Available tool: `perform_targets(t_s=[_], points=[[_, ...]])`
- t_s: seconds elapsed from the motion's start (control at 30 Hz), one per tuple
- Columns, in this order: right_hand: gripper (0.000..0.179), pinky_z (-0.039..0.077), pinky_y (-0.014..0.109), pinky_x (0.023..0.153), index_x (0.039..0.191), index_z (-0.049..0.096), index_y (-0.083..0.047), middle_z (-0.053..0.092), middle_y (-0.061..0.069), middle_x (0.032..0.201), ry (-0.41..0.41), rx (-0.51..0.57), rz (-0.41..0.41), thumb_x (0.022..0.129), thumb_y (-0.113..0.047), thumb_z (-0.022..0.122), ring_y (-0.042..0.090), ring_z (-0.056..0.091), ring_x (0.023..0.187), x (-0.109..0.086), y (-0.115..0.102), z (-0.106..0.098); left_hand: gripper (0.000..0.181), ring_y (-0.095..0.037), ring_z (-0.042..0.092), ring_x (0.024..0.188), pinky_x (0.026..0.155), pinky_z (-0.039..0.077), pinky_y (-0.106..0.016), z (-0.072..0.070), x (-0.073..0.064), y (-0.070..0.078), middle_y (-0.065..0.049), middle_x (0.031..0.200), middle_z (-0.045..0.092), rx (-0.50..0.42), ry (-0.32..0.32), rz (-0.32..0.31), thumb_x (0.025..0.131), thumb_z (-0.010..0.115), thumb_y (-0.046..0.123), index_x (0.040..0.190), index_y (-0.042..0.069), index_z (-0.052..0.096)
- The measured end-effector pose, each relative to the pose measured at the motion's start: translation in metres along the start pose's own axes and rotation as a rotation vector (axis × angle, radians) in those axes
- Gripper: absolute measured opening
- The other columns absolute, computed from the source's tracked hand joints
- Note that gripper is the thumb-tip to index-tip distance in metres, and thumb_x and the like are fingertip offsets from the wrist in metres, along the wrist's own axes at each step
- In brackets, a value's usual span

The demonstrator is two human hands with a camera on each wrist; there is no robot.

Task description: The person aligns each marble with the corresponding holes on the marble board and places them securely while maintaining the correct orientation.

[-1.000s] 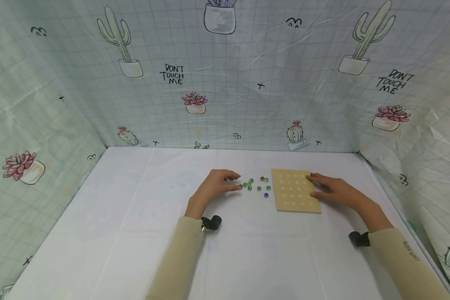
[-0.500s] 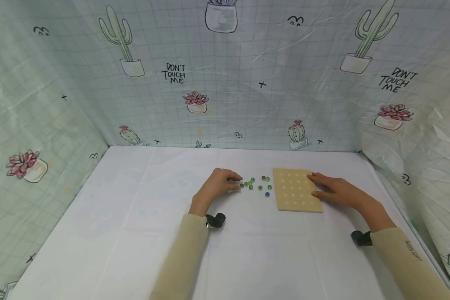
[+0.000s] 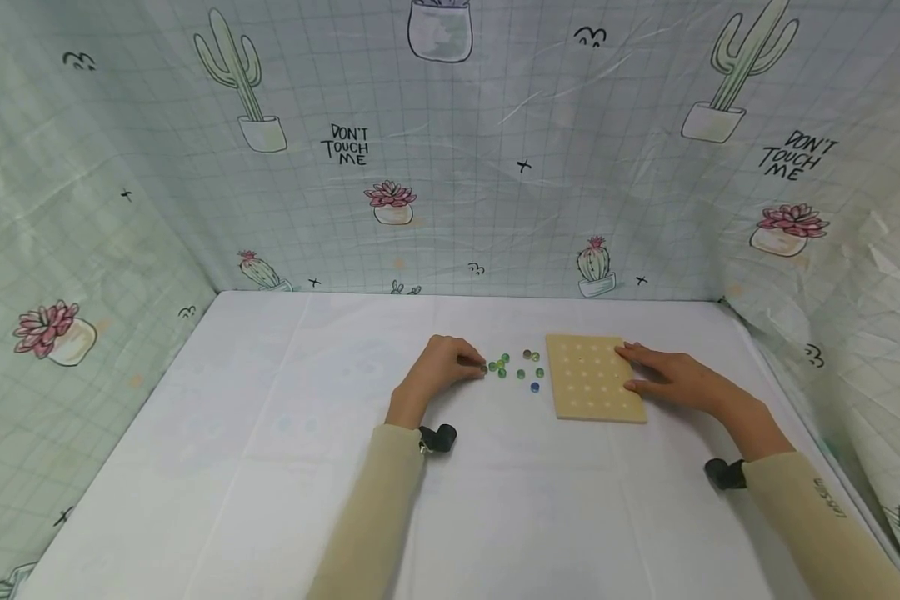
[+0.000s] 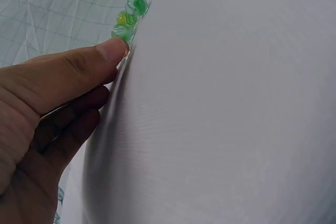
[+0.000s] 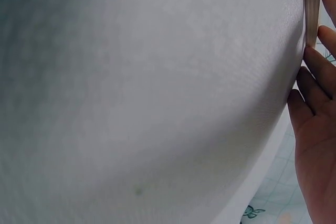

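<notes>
My left hand (image 3: 444,364) pinches an orange-brown glass marble (image 4: 126,53) between thumb and fingertips, low at the tabletop; only a sliver of it shows in the left wrist view. Just beyond the fingertips lie several green marbles (image 3: 502,373), with a brown marble (image 3: 527,354) and a blue marble (image 3: 535,387) farther right. To their right is a flat square wooden board (image 3: 563,377) with rows of pale round hollows. Fingers and thumb extended, my right hand (image 3: 675,381) touches the board's right edge. The board's side (image 5: 312,9) shows in the right wrist view.
A white cloth covers the table (image 3: 510,517). Behind and at both sides hangs a cactus-print curtain (image 3: 457,150). Each wrist carries a black camera, such as the left camera (image 3: 440,438).
My left hand has shifted slightly right, and its thumb and fingers have come together on the orange-brown marble at the group's left end. The right hand stays at the board.
</notes>
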State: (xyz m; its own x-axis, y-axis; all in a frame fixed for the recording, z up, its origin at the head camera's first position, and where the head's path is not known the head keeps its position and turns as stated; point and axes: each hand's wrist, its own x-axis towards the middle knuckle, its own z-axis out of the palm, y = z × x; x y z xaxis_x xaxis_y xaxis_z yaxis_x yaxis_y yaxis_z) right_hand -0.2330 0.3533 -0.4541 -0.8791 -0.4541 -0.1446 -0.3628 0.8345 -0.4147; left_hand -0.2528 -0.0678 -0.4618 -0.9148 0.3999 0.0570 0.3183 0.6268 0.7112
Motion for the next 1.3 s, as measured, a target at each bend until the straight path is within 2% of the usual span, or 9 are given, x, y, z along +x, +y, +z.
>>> perform_targets(t_s=[0.3, 0.63, 0.77, 0.9, 1.07, 1.3], points=[[0.077, 0.034, 0.066, 0.111, 0.157, 0.04, -0.012, 0.034, 0.024, 0.159, 0.003, 0.0, -0.004, 0.097, -0.055, 0.062, 0.047, 0.036, 0.144, 0.002, 0.002, 0.0, 0.013, -0.013, 0.069, 0.098, 0.09, 0.055, -0.03, 0.0, 0.003, 0.0, 0.003, 0.099, 0.077, 0.028, 0.015, -0.004, 0.086, 0.084, 0.017, 0.098, 0.013, 0.082], [0.079, 0.033, 0.067, 0.112, 0.155, 0.041, -0.005, 0.035, 0.028, 0.158, -0.001, -0.036, -0.014, 0.097, -0.055, 0.063, 0.049, 0.035, 0.143, 0.003, -0.005, -0.003, 0.014, -0.012, 0.069, 0.095, 0.089, 0.055, -0.03, -0.003, -0.001, 0.0, 0.003, 0.1, 0.077, 0.045, 0.046, -0.006, 0.086, 0.084, 0.021, 0.098, 0.015, 0.082], [0.077, 0.034, 0.066, 0.111, 0.154, 0.042, -0.004, 0.037, 0.028, 0.156, 0.005, -0.069, -0.031, 0.097, -0.052, 0.064, 0.049, 0.037, 0.142, 0.003, -0.006, -0.004, 0.013, -0.013, 0.069, 0.098, 0.09, 0.056, -0.032, -0.005, -0.002, 0.002, 0.003, 0.103, 0.077, 0.025, 0.056, -0.009, 0.088, 0.082, 0.021, 0.099, 0.016, 0.082], [0.076, 0.038, 0.064, 0.109, 0.154, 0.043, -0.004, 0.039, 0.028, 0.155, 0.01, -0.092, -0.051, 0.098, -0.05, 0.064, 0.048, 0.042, 0.139, 0.003, -0.006, -0.004, 0.012, -0.016, 0.07, 0.103, 0.093, 0.056, -0.034, -0.009, -0.001, 0.006, 0.002, 0.104, 0.077, -0.003, 0.063, 0.001, 0.088, 0.081, 0.02, 0.099, 0.015, 0.082], [0.076, 0.039, 0.064, 0.108, 0.154, 0.043, -0.004, 0.039, 0.027, 0.155, 0.008, -0.104, -0.056, 0.098, -0.05, 0.064, 0.048, 0.044, 0.138, 0.003, -0.007, -0.005, 0.013, -0.017, 0.07, 0.106, 0.093, 0.056, -0.034, -0.014, 0.001, 0.009, 0.002, 0.105, 0.077, 0.009, 0.069, 0.02, 0.088, 0.081, 0.021, 0.1, 0.015, 0.082], [0.075, 0.039, 0.064, 0.108, 0.154, 0.043, -0.004, 0.039, 0.027, 0.155, 0.013, -0.104, -0.06, 0.098, -0.049, 0.064, 0.048, 0.044, 0.138, 0.002, -0.007, -0.005, 0.014, -0.017, 0.068, 0.107, 0.094, 0.055, -0.035, -0.016, 0.007, 0.016, 0.004, 0.107, 0.076, 0.013, 0.047, 0.055, 0.091, 0.079, 0.024, 0.103, 0.018, 0.082]])
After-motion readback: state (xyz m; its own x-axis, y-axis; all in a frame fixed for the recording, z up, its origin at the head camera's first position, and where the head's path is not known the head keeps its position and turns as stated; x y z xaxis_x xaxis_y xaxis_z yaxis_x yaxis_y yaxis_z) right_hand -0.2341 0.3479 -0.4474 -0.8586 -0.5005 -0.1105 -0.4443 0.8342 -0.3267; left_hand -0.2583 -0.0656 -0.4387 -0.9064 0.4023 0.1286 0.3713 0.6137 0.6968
